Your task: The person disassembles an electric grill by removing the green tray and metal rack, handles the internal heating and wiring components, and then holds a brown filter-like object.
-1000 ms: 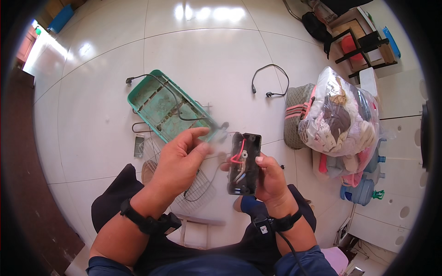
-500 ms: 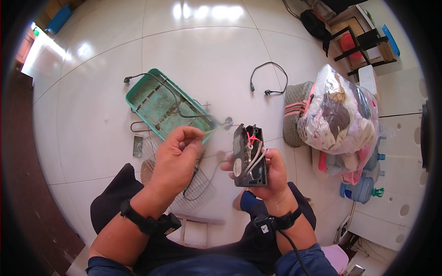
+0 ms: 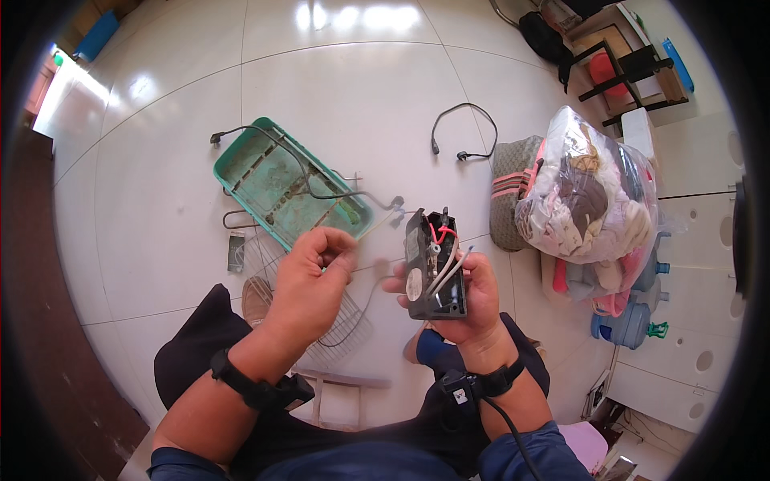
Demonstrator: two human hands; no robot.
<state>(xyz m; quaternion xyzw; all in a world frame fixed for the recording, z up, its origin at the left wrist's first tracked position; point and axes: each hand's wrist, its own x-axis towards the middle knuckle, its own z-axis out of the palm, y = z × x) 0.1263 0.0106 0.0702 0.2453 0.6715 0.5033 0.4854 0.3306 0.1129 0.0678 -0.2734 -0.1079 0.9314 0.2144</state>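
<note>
My right hand (image 3: pixel 478 297) holds an opened black plastic case (image 3: pixel 436 272), its fingers wrapped round the side and back. Inside the case are red wires (image 3: pixel 441 232), a small metal part and pale grey wires (image 3: pixel 447 276) whose loose ends stick up. To its left, my left hand (image 3: pixel 314 276) is closed in a pinch. A thin pale wire (image 3: pixel 375 225) runs from its fingertips toward a small blurred grey piece (image 3: pixel 397 210); the exact grip is hidden. A black power cord (image 3: pixel 301 160) with a plug lies across a dirty green tray (image 3: pixel 241 135) beyond that hand.
A wire rack (image 3: pixel 345 325) and a small rectangular item (image 3: pixel 235 252) lie below the tray. Another black cord (image 3: pixel 493 128) curls on the tiled floor. At right stand a grey bag (image 3: pixel 512 212), a clear plastic bag of cloth items (image 3: pixel 589 192) and water jugs (image 3: pixel 630 325).
The pale wires in the case have shifted, with an end now standing higher at the right. My left hand stays pinched in nearly the same place. The view has shifted slightly.
</note>
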